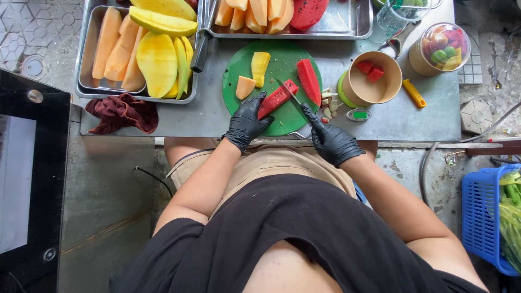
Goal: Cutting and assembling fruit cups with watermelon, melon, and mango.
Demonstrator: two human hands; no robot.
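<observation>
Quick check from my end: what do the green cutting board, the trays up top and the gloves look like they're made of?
Cutting board: likely plastic, with a flat, even green, matte face. Trays: probably stainless steel, grey and shiny with rolled rims. Gloves on the left hand and right hand: thin black nitrile or latex by the look, tight and slightly glossy.

A brushed stainless-steel worktable spans the far part of the scene, lit by even, soft daylight with faint shadows. Beneath and around it lies a rough grey concrete floor, stained and cracked. At the far left, pale patterned paving tiles meet the concrete, with a round metal drain cover set among them. A black glossy cabinet with a glass panel fills the near left. On the right stands a blue plastic slatted crate.
</observation>
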